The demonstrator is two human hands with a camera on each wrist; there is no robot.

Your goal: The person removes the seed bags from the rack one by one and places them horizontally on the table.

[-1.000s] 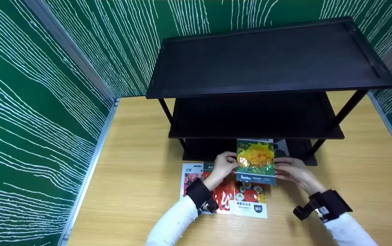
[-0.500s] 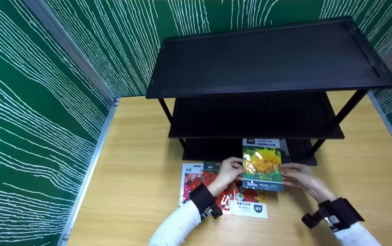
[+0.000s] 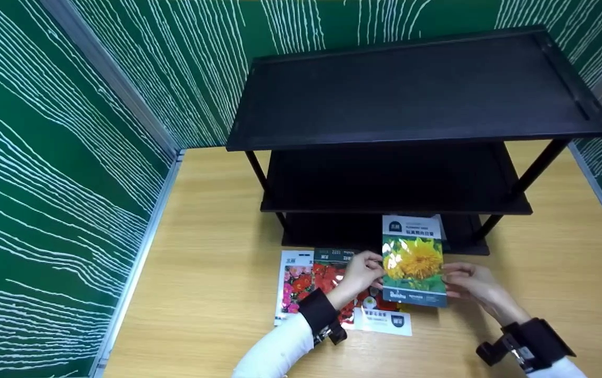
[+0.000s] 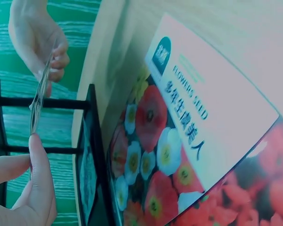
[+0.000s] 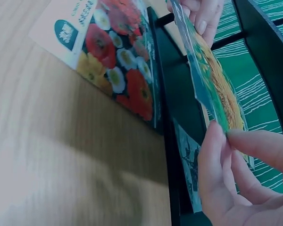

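Observation:
A seed packet with a yellow flower (image 3: 414, 262) is held up between both hands, in front of the lowest shelf. My left hand (image 3: 360, 273) pinches its left edge, and my right hand (image 3: 477, 286) pinches the right one. In the left wrist view the packet (image 4: 39, 103) appears nearly edge-on, above the table. Beneath and left of it, overlapping packets lie flat: one with pink and red flowers (image 3: 296, 289), one with red flowers (image 3: 327, 273), and a poppy packet (image 4: 160, 155). The left forearm covers part of them.
A black three-tier shelf (image 3: 416, 89) stands at the back. Another packet (image 5: 188, 165) lies on its bottom tier, mostly behind the held one in the head view. Green walls with white lines (image 3: 59, 157) bound the wooden table (image 3: 211, 236).
Both hands have brought the yellow-flower packet toward the body and to the right. Its white top part now shows below the middle shelf's edge. The packets on the table stay put.

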